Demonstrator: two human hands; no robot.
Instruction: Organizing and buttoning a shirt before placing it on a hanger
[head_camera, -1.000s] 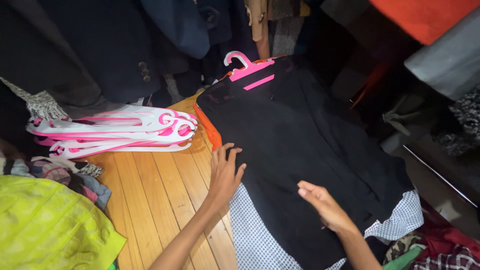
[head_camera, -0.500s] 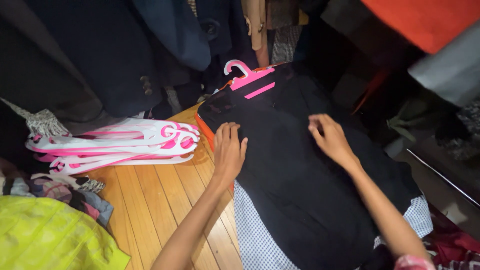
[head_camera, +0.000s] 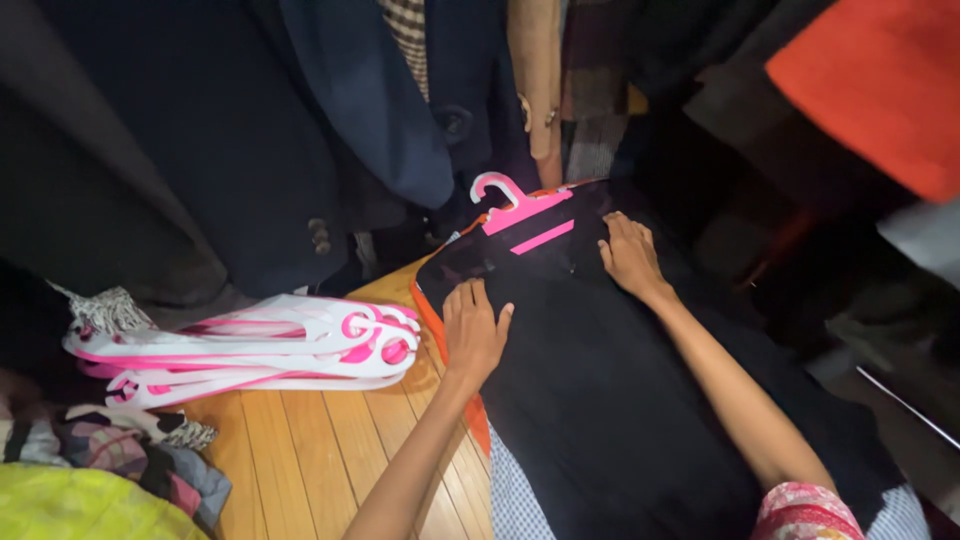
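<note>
Under both hands (head_camera: 475, 330) (flat, apart), black garment (head_camera: 610, 400) on pink hanger (head_camera: 520, 205)

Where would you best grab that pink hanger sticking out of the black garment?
Probably the hook of the pink hanger, coming from the far end. It alone pokes clear past the black garment; the arms are tucked inside, and the right hand rests just beside the neck.

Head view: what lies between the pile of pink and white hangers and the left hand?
In the head view, bare wooden floor separates the hanger pile from the left hand, which rests on the black garment; an orange edge shows beneath.
</note>
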